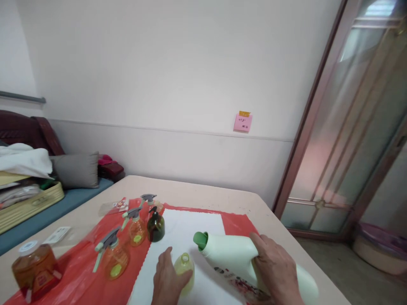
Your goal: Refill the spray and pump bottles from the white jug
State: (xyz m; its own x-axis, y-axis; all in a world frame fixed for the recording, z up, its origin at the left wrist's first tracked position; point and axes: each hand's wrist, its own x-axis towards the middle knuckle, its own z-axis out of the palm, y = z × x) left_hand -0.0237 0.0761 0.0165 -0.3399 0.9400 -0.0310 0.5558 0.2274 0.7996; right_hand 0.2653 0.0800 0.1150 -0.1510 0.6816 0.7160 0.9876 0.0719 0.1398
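Note:
My right hand (pixel 275 264) grips a large pale-green detergent bottle (pixel 232 250) by its handle. The bottle is tipped nearly flat, its green pouring spout (pixel 200 239) facing left, above and to the right of a small open-necked bottle. That small clear bottle (pixel 183 270), yellowish in tint, stands upright on a white sheet (pixel 197 220). My left hand (pixel 167 277) is closed around its left side, the thumb across its front. No stream of liquid is visible between the spout and the small bottle's neck.
Left of the sheet, on red plastic (pixel 79 275), stand several spray bottles (pixel 116 258), a dark green pump bottle (pixel 155 226) and a jar of amber liquid (pixel 36 269). A white power strip (pixel 57 235) lies nearby. A pink note (pixel 242 123) is taped to the wall.

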